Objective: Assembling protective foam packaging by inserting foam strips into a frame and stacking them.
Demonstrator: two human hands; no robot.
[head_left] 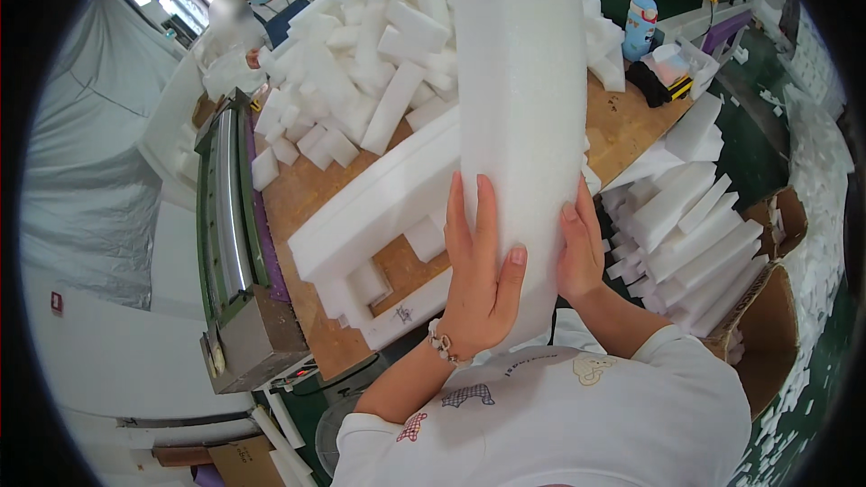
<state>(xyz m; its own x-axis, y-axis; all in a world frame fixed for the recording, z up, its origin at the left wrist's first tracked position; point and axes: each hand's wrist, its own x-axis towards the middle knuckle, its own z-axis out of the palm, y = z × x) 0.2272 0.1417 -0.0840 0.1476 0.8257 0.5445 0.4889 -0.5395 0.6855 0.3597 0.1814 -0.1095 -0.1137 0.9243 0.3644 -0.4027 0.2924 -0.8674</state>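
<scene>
A long, thick white foam piece (523, 81) stands steeply in front of me, running past the top of the view. My left hand (484, 284) presses on its left face with fingers stretched along it, a chain bracelet at the wrist. On the other side, my right hand (582, 248) holds the right edge, thumb and fingers against the foam. Just left of it, a white foam assembly (361, 216) with cut-out openings rests on the wooden table (631, 126). The foam piece hides part of that assembly.
A heap of white foam blocks (388, 99) covers the far table. A green-framed roller machine (239, 216) borders its left side. At right are a blue bottle (640, 27), stacked foam strips (695, 225) and a cardboard box (767, 334). A masked person (280, 4) is beyond the heap.
</scene>
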